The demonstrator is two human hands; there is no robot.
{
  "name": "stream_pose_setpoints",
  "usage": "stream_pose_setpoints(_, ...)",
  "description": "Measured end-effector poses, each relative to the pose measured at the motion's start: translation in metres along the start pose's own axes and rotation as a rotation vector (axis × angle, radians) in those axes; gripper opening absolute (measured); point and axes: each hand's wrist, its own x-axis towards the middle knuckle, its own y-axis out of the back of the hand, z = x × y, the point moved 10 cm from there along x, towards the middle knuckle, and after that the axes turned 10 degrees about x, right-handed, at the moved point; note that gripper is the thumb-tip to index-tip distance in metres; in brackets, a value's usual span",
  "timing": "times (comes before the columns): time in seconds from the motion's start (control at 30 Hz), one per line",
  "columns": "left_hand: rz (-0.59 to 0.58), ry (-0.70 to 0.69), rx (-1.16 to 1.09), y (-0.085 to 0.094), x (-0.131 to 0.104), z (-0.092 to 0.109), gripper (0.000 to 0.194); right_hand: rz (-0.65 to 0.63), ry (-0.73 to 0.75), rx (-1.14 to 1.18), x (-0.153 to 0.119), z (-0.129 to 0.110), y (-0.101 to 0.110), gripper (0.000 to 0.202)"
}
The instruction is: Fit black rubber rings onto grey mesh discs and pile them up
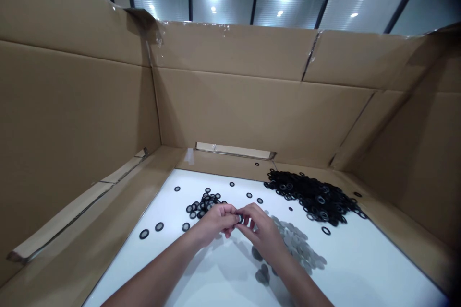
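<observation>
My left hand (pixel 217 221) and my right hand (pixel 262 230) meet over the white board, fingertips pinching one small black ring (pixel 240 219) between them. Whether a disc sits inside that ring is too small to tell. Just beyond my left hand lies a cluster of black rings with grey centres (pixel 206 203). Thin grey, see-through discs (pixel 297 244) are heaped right of my right hand, and a few darker grey discs (pixel 262 275) lie near its wrist. Farther off at the right is a large pile of black rings (pixel 313 194).
Tall cardboard walls (pixel 230 105) enclose the white board (pixel 212 278) at the left, back and right. Single rings lie scattered on it, such as one grey-centred ring (pixel 144 234) at the left. A folded cardboard strip (pixel 236 150) runs along the foot of the back wall.
</observation>
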Motion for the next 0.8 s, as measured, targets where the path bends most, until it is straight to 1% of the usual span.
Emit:
stream_pose_setpoints(0.07,0.017,-0.016,-0.003,-0.0007,-0.0002,0.0031,0.021,0.030,-0.034,-0.004,0.0002,0.0036,-0.0007,0.012)
stream_pose_setpoints(0.17,0.038,-0.009,-0.007,-0.0015,-0.0007,0.0033,0.019,0.070,-0.072,0.016,0.0004,0.0062,0.0009,0.014)
stream_pose_setpoints(0.23,0.041,-0.007,-0.002,-0.0018,-0.0010,0.0028,0.019,0.038,-0.081,0.032,0.0008,0.0043,0.0001,0.019)
stream_pose_setpoints(0.3,0.044,-0.021,0.002,-0.0013,-0.0011,0.0036,0.020,-0.022,-0.065,0.051,0.0011,-0.0001,-0.0023,0.024)
stream_pose_setpoints(0.37,0.047,-0.033,0.006,-0.0007,-0.0012,0.0047,0.020,-0.053,-0.054,0.058,0.0012,-0.0019,-0.0036,0.024)
stream_pose_setpoints(0.47,0.068,-0.028,0.022,0.0006,-0.0016,0.0057,0.016,-0.001,-0.070,0.031,0.0014,0.0022,-0.0011,0.013)
stream_pose_setpoints(0.5,0.076,-0.025,0.028,0.0008,-0.0019,0.0062,0.015,0.018,-0.076,0.023,0.0014,0.0035,-0.0004,0.013)
stream_pose_setpoints(0.57,0.090,-0.019,0.037,0.0012,-0.0023,0.0072,0.015,0.023,-0.078,0.027,0.0016,0.0034,-0.0010,0.019)
stream_pose_setpoints(0.67,0.094,-0.015,0.045,0.0006,-0.0024,0.0079,0.015,-0.034,-0.064,0.046,0.0019,-0.0003,-0.0052,0.026)
stream_pose_setpoints(0.73,0.091,-0.016,0.045,0.0004,-0.0020,0.0073,0.015,-0.031,-0.057,0.041,0.0023,-0.0005,-0.0052,0.021)
stream_pose_setpoints(0.8,0.092,-0.013,0.049,0.0007,-0.0015,0.0060,0.014,0.023,-0.070,0.033,0.0027,0.0030,-0.0023,0.013)
